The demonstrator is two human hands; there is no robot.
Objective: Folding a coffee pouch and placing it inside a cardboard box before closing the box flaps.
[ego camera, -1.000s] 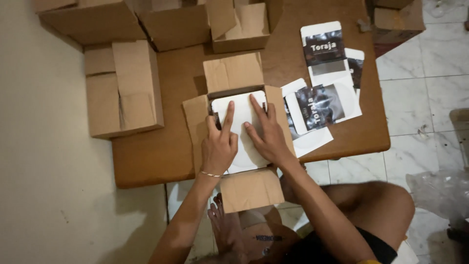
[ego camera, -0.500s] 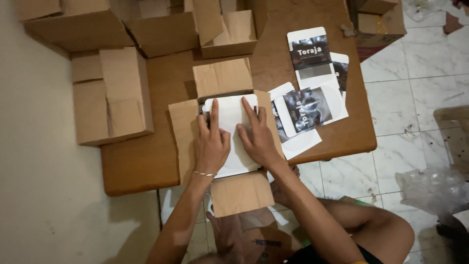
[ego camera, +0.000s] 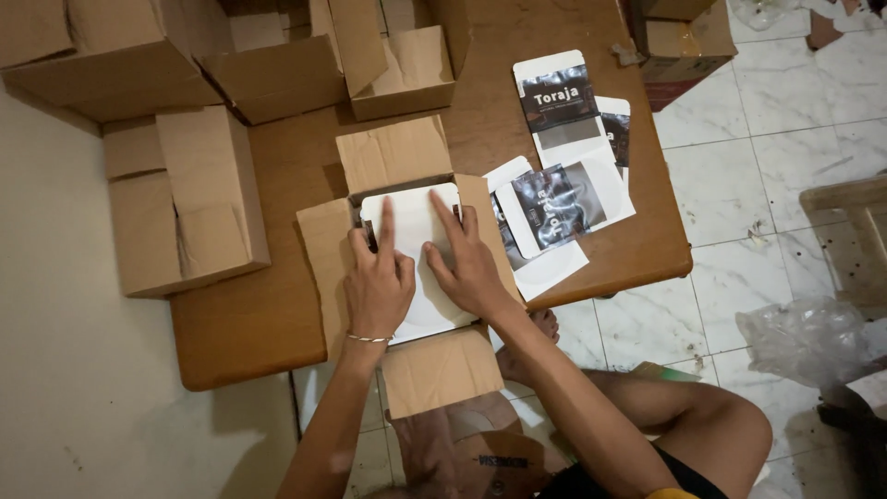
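Your arms are bare to the elbow and beyond, no sleeves in view. Your left hand [ego camera: 377, 288] wears a thin silver bracelet [ego camera: 370, 339] at the wrist. Your right hand [ego camera: 469, 268] wears nothing. Dark shorts [ego camera: 591, 482] cover your lap.

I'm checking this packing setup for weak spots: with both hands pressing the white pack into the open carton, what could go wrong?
The open carton sits at the table's near edge, its front flap hanging past it, so downward pressure might tip or slide it off. The left hand and right hand press flat on the white pack, which could crease. The loose printed pouches nearby could be swept off.
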